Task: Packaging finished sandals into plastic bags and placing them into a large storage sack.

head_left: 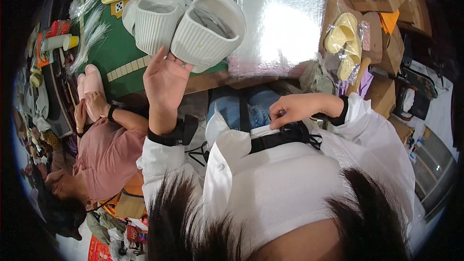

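My left hand (166, 84) is raised at the table's front edge, palm up. Its fingertips go under a pair of white ribbed slide sandals (208, 41), which it holds side by side, toes toward me. The sandals hide part of the fingers. My right hand (302, 108) is by my waist, closed, its fingertips curled at the top edge of a black waist pouch (273, 142). What those fingers hold, if anything, is hidden. Right of the sandals lies a stack of shiny clear plastic bags (275, 24).
A green mat (113, 50) with a row of pale tiles (128, 69) covers the table. Yellow slides (348, 43) in clear plastic lie at right, beside cardboard boxes (382, 94). At left, a co-worker in a pink top (108, 159) handles pink slides (92, 84).
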Demonstrator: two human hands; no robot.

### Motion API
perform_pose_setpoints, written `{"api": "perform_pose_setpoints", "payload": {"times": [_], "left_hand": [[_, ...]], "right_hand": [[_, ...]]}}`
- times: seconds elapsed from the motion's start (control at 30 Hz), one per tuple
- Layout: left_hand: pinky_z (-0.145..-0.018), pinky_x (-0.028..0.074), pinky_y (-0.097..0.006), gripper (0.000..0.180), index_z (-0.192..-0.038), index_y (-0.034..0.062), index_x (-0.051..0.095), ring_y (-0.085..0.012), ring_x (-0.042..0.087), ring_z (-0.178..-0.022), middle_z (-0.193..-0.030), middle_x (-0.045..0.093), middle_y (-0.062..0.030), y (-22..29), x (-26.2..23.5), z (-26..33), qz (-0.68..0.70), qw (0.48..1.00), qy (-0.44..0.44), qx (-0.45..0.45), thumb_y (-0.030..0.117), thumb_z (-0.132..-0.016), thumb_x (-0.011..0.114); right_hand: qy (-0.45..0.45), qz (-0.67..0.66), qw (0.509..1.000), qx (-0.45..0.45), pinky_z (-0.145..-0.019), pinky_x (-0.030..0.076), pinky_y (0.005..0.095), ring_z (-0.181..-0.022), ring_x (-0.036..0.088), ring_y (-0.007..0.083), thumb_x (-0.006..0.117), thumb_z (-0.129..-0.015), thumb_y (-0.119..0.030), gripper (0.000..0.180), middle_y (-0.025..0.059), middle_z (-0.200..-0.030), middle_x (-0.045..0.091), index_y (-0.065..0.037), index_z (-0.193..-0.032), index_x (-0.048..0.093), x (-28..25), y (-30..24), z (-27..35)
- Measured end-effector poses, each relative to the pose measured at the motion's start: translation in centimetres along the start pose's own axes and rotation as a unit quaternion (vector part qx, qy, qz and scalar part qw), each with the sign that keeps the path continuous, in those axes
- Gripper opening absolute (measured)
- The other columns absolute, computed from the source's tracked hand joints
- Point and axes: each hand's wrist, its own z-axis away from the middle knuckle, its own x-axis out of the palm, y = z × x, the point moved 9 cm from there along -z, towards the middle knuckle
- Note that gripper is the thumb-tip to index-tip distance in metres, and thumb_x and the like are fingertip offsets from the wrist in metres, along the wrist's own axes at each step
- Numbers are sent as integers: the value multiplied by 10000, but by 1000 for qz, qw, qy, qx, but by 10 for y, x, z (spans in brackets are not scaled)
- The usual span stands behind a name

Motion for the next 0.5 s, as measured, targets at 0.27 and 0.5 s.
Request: {"api": "perform_pose_setpoints", "payload": {"times": [0.27, 0.5], "left_hand": [[-997, 255, -464, 325, -1182, 29, 439, -252, 404, -1181, -1231, 475, -114, 3, 8, -1, -82, 996, 18, 24, 138, -877, 410], [-1031, 205, -472, 355, -1186, -8, 430, -276, 394, -1191, -1225, 478, -153, 3, 5, -4, -37, 999, 4, 15, 155, -871, 415]], "right_hand": [[27, -133, 991, -9, -547, 349, 218, -613, 407, 41, 579, -849, -175, 168, -35, -660, 487, -26, -780, 539, -6, 3, -1], [261, -92, 961, 1, -563, 387, 244, -630, 440, 82, 554, -847, -154, 156, 39, -683, 523, -7, -822, 510, -38, 25, -7]]}}
